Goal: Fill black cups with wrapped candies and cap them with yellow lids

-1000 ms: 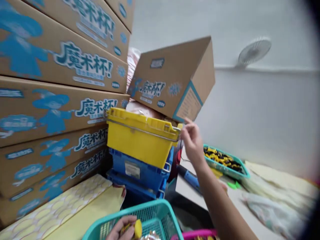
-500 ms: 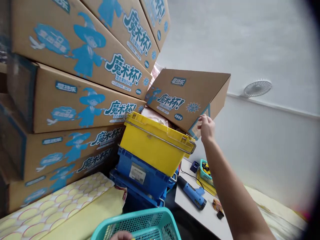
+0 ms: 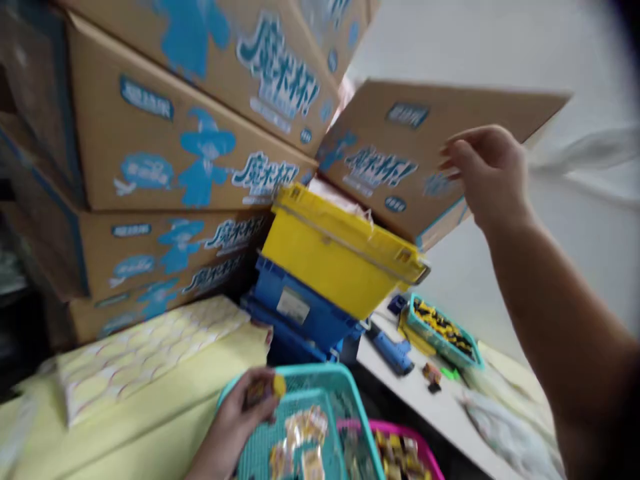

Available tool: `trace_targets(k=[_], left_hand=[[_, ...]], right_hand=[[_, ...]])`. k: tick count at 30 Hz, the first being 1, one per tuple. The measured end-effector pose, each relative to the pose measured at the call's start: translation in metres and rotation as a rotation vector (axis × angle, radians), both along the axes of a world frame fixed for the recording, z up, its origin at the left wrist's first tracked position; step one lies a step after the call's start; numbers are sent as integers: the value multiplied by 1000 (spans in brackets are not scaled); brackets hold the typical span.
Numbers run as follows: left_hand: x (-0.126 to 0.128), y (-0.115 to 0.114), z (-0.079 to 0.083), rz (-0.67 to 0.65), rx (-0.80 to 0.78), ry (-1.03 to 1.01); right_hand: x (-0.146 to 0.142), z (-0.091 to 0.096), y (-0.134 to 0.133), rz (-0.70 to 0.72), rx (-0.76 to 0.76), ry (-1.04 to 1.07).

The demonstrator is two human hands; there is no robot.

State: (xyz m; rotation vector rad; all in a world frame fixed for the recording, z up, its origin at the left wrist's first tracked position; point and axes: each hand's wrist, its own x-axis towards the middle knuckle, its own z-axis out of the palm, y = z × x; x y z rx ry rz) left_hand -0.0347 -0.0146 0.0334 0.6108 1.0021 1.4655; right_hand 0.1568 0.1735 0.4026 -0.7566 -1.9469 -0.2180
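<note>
My left hand (image 3: 240, 417) is closed around a small dark-wrapped piece with a round yellow end (image 3: 279, 385), above the turquoise basket (image 3: 295, 373). Several small clear packets (image 3: 306, 427) lie in that basket. Raised at the upper right, my right hand (image 3: 487, 170) is bent with thumb and fingertips close together; blur and the angle hide whether anything is between them. Behind it, a tilted cardboard box (image 3: 385, 143) with blue print rests over a yellow crate (image 3: 330, 253). I cannot tell whether the right hand touches the box.
Printed cartons (image 3: 200, 160) are stacked high on the left. Blue crates (image 3: 300, 310) stand under the yellow one. A white table (image 3: 425, 413) holds a blue tool (image 3: 393, 350) and a turquoise basket of yellow-and-black pieces (image 3: 445, 330). A pink basket (image 3: 433, 460) stands at the bottom.
My view has shifted, bringing more of the baskets in. My left hand has risen into sight with the yellow-ended piece. My right hand has moved from the box's lower corner to before its printed face.
</note>
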Motion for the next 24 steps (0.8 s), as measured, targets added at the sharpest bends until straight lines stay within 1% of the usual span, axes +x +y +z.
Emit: trace_targets(k=[1,2,3,5,6,7,8,9,10,12,15,18,19,21,23,24], left_hand=[[-1,1,5,-19,55,-8],[-2,3,10,-6,105,-19],[-3,4,14,-19,143,-27],[-4,5,24,-61,219,-16],[-4,4,28,-76,246,17],[-3,3,31,-84,273,56],[-2,1,33,-83,294,104],[-1,-1,33,-71,313,152],[1,-2,33,-55,331,197],[7,-3,30,-26,366,271],[19,-1,25,-7,393,381],[30,1,25,-27,363,515],[33,2,27,-70,345,549],[37,2,29,-231,323,550],[41,3,31,-399,297,483],[43,5,31,-444,281,465]], right_hand=[[-14,-38,-21,108,-158,-55],[-26,-79,-44,208,-318,-121],[-36,-120,-66,278,-474,-156],[-47,-197,-104,377,-793,-54],[-49,-231,-118,423,-968,34],[-49,-260,-127,504,-1152,129],[-47,-285,-132,599,-1301,243],[-45,-303,-135,654,-1394,334],[-41,-317,-137,693,-1459,414],[-34,-331,-139,722,-1511,517],[-20,-336,-142,731,-1490,559],[-3,-339,-146,678,-1393,587],[3,-341,-146,641,-1367,606],[15,-347,-146,566,-1346,659],[28,-354,-145,548,-1368,719],[34,-358,-145,560,-1383,753]])
